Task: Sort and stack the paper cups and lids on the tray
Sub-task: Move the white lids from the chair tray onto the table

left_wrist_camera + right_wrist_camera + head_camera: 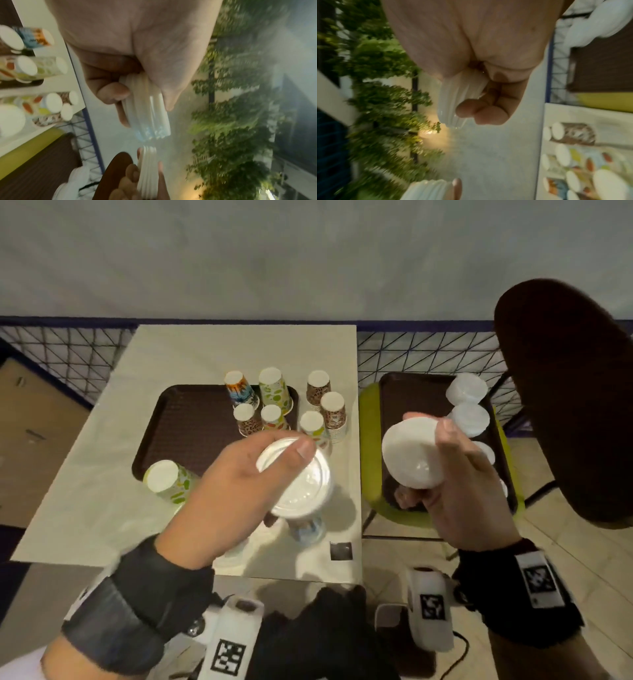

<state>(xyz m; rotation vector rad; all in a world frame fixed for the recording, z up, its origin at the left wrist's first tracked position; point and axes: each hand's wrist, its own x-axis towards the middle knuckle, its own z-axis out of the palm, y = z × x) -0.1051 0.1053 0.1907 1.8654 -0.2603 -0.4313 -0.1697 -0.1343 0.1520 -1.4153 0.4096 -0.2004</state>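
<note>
My left hand [267, 455] grips a stack of clear-white lids [301, 481] edge-on above the table's front, thumb on top; the left wrist view shows this stack [150, 111] pinched between thumb and fingers. To the right, over the chair, a second stack of white lids [411, 453] is in the grip of my right hand [459, 484], also seen at the right wrist [453, 97]. The two stacks are apart. Upside-down patterned paper cups [274, 386] stand on the brown tray [181, 422] and beside it. More lid piles [467, 390] lie on a second brown tray [411, 395].
The second tray rests on a green chair [371, 457] right of the white table [102, 508]. One green-patterned cup [168, 481] stands at the first tray's front corner, a blue-patterned cup [308, 529] under my left hand. A dark round seat [565, 398] looms right; wire fencing [68, 354] runs behind.
</note>
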